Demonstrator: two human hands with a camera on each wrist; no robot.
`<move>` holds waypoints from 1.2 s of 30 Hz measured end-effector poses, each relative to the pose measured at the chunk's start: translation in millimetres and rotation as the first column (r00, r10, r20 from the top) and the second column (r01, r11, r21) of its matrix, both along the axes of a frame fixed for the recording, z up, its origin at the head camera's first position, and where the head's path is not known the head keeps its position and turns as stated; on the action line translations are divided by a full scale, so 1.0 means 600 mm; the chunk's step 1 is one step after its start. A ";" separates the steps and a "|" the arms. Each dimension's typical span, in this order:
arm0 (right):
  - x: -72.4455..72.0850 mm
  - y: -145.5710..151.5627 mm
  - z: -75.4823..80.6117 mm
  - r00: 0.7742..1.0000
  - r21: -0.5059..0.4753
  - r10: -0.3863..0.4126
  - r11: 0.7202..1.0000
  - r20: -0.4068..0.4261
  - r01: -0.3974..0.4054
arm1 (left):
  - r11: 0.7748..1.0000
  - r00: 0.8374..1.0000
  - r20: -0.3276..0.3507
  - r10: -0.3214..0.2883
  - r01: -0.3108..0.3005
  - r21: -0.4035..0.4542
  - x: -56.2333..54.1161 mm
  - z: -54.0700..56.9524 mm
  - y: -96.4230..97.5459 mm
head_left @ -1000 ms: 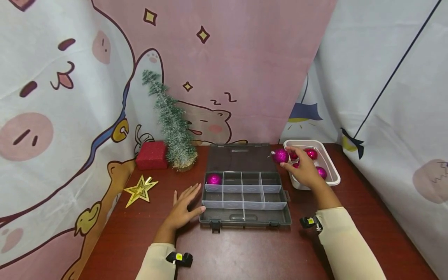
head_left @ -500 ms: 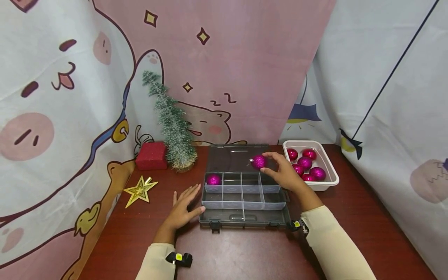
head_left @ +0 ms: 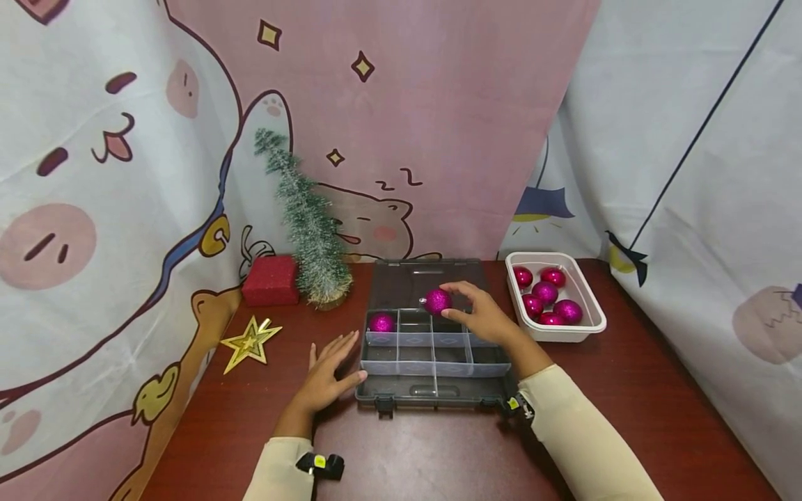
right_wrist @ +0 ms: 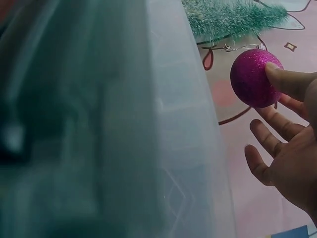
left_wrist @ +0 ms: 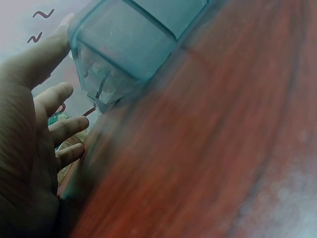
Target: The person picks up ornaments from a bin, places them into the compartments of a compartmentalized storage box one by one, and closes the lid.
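Between thumb and fingers my right hand [head_left: 485, 314] pinches a glittery magenta Christmas ball [head_left: 437, 302], its silver cap pointing left. The ball hangs above the back row of a dark divided storage box [head_left: 401, 386], whose lid [head_left: 401, 285] lies open behind it. In the right wrist view the same ball [right_wrist: 252, 79] shows a wire hook at its cap. Another glittery magenta ball [head_left: 381, 322] sits in the back left compartment. My left hand [head_left: 326, 376] rests by the box's left side, fingers spread; in the left wrist view its thumb lies along the box wall [left_wrist: 124, 39].
A white tub [head_left: 592, 306] with several shiny and glittery balls stands at the right. On the left are a gold star [head_left: 250, 343], a red block [head_left: 271, 280] and a small frosted tree [head_left: 313, 236]. A printed curtain [head_left: 438, 125] hangs behind the table.
My right hand has carried the magenta ball left from the tub to above the box's back row, uncovering the balls in the tub. The left hand has stayed in place.
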State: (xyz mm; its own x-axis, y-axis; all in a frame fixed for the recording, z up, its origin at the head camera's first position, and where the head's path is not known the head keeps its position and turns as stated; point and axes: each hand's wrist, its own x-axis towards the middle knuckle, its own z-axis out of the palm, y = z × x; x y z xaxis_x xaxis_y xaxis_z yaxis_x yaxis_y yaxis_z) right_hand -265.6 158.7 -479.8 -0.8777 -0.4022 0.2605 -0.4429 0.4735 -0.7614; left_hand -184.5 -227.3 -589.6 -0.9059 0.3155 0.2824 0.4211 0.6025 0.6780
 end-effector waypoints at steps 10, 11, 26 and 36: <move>-0.006 -0.021 0.006 0.998 0.020 0.052 0.998 0.019 -0.053 | 1.000 1.000 0.001 0.000 0.000 0.007 0.007 0.016 0.004; -0.007 -0.022 0.007 0.998 0.024 0.060 0.998 0.017 -0.061 | 1.000 1.000 0.012 0.004 -0.004 -0.001 0.008 0.020 0.005; -0.027 -0.038 0.008 0.985 0.068 0.152 0.985 0.076 -0.157 | 1.000 1.000 0.019 0.007 -0.007 -0.023 0.011 0.025 0.005; -0.043 -0.050 0.014 0.983 0.151 0.173 0.972 0.057 -0.179 | 0.999 1.000 0.012 0.014 -0.014 -0.035 0.010 0.027 0.007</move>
